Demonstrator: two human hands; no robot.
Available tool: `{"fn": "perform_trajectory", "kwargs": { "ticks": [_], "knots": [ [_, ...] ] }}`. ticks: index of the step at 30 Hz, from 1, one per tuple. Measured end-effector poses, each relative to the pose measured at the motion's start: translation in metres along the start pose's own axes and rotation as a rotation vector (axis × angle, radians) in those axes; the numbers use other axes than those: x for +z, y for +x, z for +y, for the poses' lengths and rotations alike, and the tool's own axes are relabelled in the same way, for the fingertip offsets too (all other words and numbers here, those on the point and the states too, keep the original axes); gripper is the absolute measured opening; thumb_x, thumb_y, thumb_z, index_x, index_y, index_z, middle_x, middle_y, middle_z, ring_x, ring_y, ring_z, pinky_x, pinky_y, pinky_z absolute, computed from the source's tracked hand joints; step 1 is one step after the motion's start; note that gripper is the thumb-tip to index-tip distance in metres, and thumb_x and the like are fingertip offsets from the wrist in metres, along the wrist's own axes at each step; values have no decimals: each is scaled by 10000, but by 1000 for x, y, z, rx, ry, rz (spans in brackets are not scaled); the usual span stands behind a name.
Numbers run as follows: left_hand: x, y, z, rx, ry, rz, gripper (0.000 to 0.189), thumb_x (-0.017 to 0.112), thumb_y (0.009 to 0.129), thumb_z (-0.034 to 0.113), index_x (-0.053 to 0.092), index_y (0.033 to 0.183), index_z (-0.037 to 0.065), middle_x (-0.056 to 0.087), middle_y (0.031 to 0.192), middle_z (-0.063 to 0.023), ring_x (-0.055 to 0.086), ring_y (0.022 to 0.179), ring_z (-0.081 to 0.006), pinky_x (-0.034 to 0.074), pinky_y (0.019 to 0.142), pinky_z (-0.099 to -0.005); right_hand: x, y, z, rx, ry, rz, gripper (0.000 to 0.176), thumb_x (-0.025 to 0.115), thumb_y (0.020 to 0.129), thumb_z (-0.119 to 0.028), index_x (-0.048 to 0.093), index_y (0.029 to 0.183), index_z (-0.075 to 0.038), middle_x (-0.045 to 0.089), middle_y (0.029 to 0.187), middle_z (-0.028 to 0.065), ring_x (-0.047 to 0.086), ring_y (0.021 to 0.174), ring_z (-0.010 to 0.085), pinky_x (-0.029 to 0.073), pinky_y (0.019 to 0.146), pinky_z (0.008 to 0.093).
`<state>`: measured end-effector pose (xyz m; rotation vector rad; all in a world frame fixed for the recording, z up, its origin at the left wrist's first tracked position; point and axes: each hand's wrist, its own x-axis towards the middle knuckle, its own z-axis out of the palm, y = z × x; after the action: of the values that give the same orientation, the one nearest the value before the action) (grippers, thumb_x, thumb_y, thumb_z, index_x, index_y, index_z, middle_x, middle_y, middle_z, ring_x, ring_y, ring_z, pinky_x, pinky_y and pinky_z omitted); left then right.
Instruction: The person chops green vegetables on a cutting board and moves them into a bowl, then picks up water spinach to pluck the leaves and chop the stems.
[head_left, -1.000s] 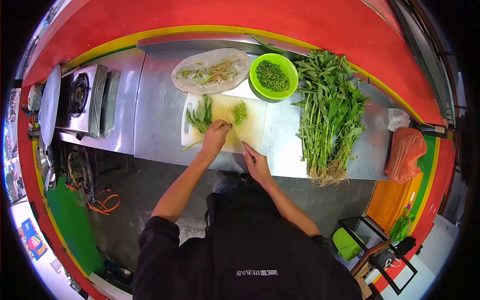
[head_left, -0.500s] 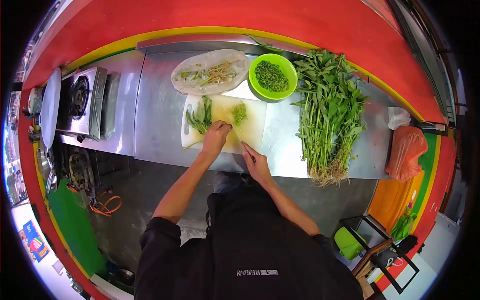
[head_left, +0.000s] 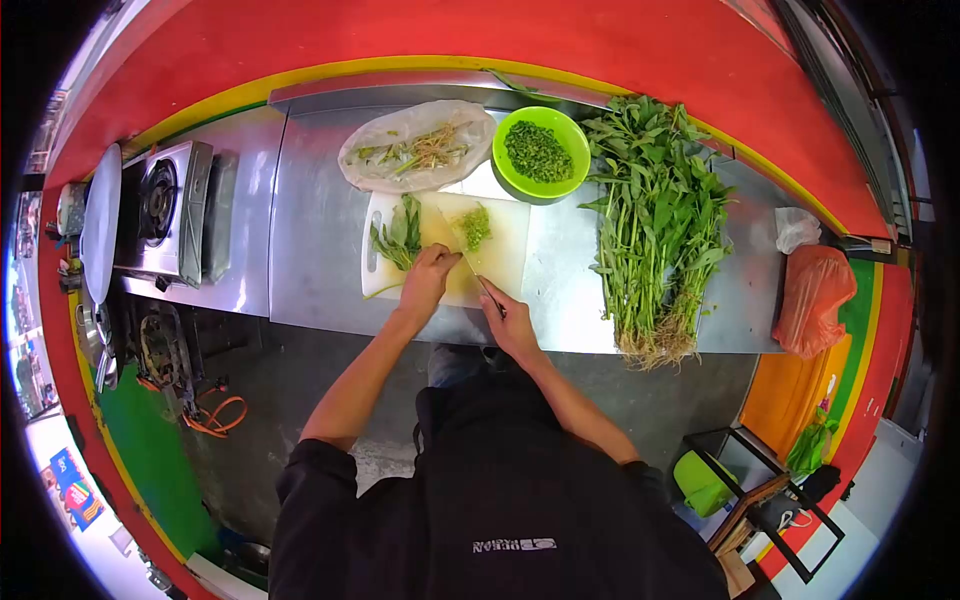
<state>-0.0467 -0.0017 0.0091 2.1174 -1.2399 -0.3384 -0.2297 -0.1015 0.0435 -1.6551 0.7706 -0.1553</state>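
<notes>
On the steel counter lies a white cutting board (head_left: 510, 240). My left hand (head_left: 428, 278) is closed on green stems over the board, with leafy tops (head_left: 400, 235) spreading above it. In my right hand (head_left: 512, 322) is the handle of a knife (head_left: 468, 255), its blade pointing up and left beside my left fingertips. A small pile of chopped stems (head_left: 474, 228) lies right of the blade. Behind the board, a green bowl (head_left: 583, 160) holds chopped greens (head_left: 540, 152). Left of the bowl, a clear plastic bag (head_left: 365, 178) carries root ends and stem scraps.
A large bunch of leafy greens with roots (head_left: 660, 220) lies on the right of the counter (head_left: 330, 270). Beyond it are a red plastic bag (head_left: 815, 298) and a white bag (head_left: 796, 230). A gas stove (head_left: 165, 205) stands at the left, with a black-framed stool (head_left: 735, 470) at lower right.
The knife blade has tilted further left and up, close to my left fingertips. Both hands have otherwise barely moved, and the whole view has shifted slightly.
</notes>
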Motion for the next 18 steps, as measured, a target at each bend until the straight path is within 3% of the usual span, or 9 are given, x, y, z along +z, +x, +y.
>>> {"fn": "perform_trajectory", "kwargs": {
  "ticks": [1, 2, 6, 8, 9, 11, 12, 14, 18],
  "knots": [
    [0, 0, 0, -3, -5, -25, 277, 636, 860, -11, 746, 1105, 55, 647, 1026, -118, 639, 986, -319, 529, 882, -421, 0, -1, -1, -32, 25, 21, 393, 593, 1027, -177, 603, 1387, -21, 675, 1217, 294, 664, 1195, 375, 518, 989, 389],
    [1, 1, 0, -1, 15, -16, 267, 628, 862, -11, 748, 1093, 48, 653, 1011, -121, 641, 980, -322, 531, 874, -418, 0, -4, 4, -54, -21, 26, 381, 609, 1039, -182, 617, 1387, -24, 747, 1078, 193, 650, 903, 124, 532, 828, 310],
    [2, 3, 2, -21, -39, 9, 238, 628, 871, -2, 750, 1071, 40, 660, 996, -127, 644, 974, -327, 532, 867, -418, 2, -10, 13, -233, -51, 98, 381, 608, 1040, -186, 619, 1382, -18, 750, 1095, 197, 648, 890, 123, 532, 818, 313],
    [0, 4, 5, -40, -65, 25, 220, 628, 877, -1, 751, 1057, 33, 665, 986, -132, 647, 968, -332, 533, 863, -418, -2, -12, 7, 11, -41, 5, 379, 604, 1042, -187, 619, 1379, -14, 736, 1168, 227, 679, 967, 151, 530, 869, 325],
    [1, 4, 4, -38, -65, 24, 220, 628, 877, -1, 751, 1057, 33, 665, 986, -132, 647, 968, -332, 533, 863, -418, -2, -11, 9, 11, -40, 7, 379, 604, 1042, -187, 619, 1379, -14, 736, 1168, 227, 679, 967, 151, 530, 869, 325],
    [3, 3, 2, -33, -70, 31, 209, 628, 884, -1, 748, 1051, 35, 664, 995, -128, 648, 969, -334, 534, 862, -420, -1, -10, 13, -67, -15, 11, 394, 596, 1029, -189, 605, 1386, -22, 670, 1230, 292, 648, 1196, 417, 516, 1003, 403],
    [4, 3, 2, -32, -70, 30, 209, 628, 884, -1, 748, 1051, 35, 664, 995, -128, 648, 969, -334, 534, 862, -420, 1, -9, 18, -65, -14, 12, 394, 596, 1029, -189, 605, 1386, -22, 670, 1230, 292, 648, 1196, 417, 516, 1003, 403],
    [4, 3, 2, -13, 6, 15, 196, 628, 886, 1, 743, 1040, 36, 663, 1001, -123, 648, 969, -333, 534, 863, -419, 4, -7, 26, -211, -98, 97, 374, 606, 1038, -182, 624, 1388, -50, 753, 977, 196, 586, 720, 138, 526, 726, 322],
    [1, 4, 6, -13, 9, 3, 180, 628, 888, 5, 738, 1026, 38, 661, 1006, -121, 647, 974, -332, 535, 858, -421, 1, 1, 13, -124, -120, 49, 377, 606, 1037, -185, 623, 1392, -60, 746, 955, 186, 541, 690, 127, 519, 688, 324]
  ]
}}
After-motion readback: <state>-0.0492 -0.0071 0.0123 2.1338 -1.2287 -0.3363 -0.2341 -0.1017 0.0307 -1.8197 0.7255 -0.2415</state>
